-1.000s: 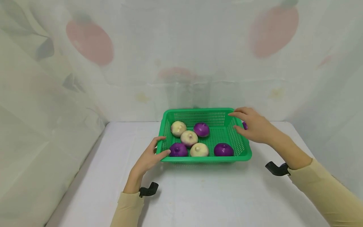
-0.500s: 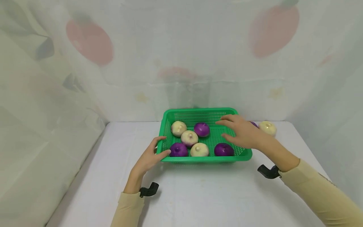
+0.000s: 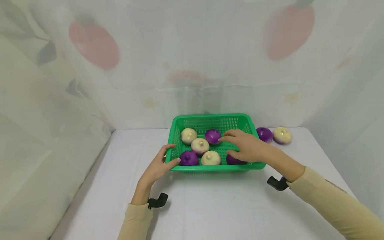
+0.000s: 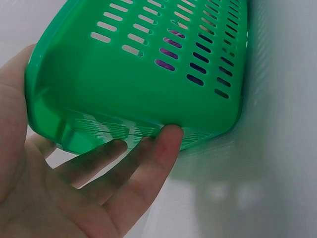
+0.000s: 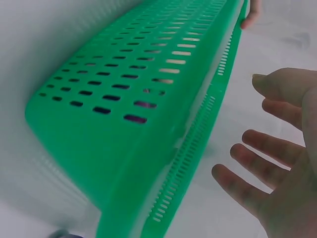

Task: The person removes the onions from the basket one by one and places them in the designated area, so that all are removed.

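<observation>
The left hand (image 3: 156,167) grips the green slotted plastic basket (image 3: 198,120) at its near-left corner, while the open-fingered, empty right hand (image 3: 244,148) hovers over its near-right part.

White table (image 3: 210,206), fruit-print curtain (image 3: 192,60) behind.

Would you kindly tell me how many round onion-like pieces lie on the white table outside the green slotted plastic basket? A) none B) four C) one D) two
D: one purple piece and one cream piece lie on the white table, right of the green slotted plastic basket.
</observation>
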The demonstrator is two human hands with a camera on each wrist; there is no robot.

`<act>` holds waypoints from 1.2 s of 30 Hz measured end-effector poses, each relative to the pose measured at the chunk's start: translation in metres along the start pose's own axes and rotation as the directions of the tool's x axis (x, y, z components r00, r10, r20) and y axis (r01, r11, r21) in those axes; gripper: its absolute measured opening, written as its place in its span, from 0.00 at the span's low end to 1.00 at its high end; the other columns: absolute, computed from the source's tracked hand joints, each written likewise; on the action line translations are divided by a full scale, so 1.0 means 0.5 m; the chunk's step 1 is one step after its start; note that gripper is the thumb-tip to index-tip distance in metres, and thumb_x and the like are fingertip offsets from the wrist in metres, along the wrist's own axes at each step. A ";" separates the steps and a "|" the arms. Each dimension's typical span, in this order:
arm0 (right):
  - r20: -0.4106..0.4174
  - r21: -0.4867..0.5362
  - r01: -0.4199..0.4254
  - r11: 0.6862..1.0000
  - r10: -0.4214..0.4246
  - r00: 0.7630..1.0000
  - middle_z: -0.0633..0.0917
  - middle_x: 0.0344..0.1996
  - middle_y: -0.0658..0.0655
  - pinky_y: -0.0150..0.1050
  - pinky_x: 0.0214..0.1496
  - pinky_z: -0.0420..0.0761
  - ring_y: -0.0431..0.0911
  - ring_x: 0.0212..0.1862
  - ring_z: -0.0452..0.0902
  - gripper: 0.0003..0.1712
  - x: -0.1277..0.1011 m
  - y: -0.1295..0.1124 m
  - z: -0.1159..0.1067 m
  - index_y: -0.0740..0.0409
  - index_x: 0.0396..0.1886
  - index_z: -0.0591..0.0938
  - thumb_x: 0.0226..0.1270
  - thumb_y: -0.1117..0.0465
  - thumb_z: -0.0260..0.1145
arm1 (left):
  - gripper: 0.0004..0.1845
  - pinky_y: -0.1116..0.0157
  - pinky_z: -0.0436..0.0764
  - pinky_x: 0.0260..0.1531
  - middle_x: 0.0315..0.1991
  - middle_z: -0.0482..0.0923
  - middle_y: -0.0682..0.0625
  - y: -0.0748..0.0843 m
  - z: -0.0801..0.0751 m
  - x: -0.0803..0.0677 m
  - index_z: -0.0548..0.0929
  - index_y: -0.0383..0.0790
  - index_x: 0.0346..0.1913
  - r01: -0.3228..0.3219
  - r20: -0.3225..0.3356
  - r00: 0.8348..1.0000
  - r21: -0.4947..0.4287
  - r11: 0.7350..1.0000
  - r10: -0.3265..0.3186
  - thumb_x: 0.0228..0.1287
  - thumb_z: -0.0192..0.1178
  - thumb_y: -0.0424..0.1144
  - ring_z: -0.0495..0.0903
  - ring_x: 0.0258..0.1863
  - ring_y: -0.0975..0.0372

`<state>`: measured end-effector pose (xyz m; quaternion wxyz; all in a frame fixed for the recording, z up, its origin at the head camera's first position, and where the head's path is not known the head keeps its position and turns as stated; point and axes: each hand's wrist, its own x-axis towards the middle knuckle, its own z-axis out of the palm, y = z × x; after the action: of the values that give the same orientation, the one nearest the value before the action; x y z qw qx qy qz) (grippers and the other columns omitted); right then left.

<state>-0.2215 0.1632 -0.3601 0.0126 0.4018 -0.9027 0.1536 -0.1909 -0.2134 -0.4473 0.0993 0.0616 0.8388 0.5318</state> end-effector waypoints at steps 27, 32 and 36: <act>0.195 0.088 0.064 0.994 -0.080 0.978 0.76 0.61 0.50 0.48 0.62 0.77 0.48 0.65 0.69 0.22 0.075 -0.015 0.077 0.49 0.64 0.81 0.72 0.56 0.67 | 0.37 0.45 0.75 0.56 0.76 0.58 0.46 0.007 0.002 -0.002 0.63 0.62 0.73 -0.002 -0.003 1.000 0.013 1.000 0.002 0.65 0.67 0.59 0.68 0.69 0.42; 0.223 0.080 0.061 0.995 -0.077 0.972 0.77 0.60 0.50 0.49 0.61 0.77 0.49 0.64 0.69 0.23 0.087 -0.012 0.089 0.48 0.63 0.81 0.70 0.57 0.70 | 0.37 0.44 0.75 0.57 0.77 0.56 0.48 0.005 0.005 -0.001 0.63 0.62 0.73 -0.002 0.004 1.000 -0.012 1.000 0.002 0.65 0.68 0.58 0.68 0.69 0.42; 0.257 0.094 0.043 0.995 -0.066 0.964 0.76 0.62 0.50 0.49 0.60 0.77 0.49 0.66 0.68 0.24 0.097 -0.011 0.096 0.47 0.64 0.81 0.68 0.56 0.71 | 0.37 0.44 0.75 0.56 0.77 0.57 0.47 0.004 0.006 -0.001 0.63 0.62 0.73 -0.004 0.003 1.000 -0.017 1.000 0.004 0.65 0.68 0.57 0.68 0.69 0.42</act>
<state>-0.2454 0.1111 -0.3972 -0.1192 0.4434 -0.8775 0.1386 -0.1900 -0.2102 -0.4469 0.1003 0.0632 0.8340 0.5389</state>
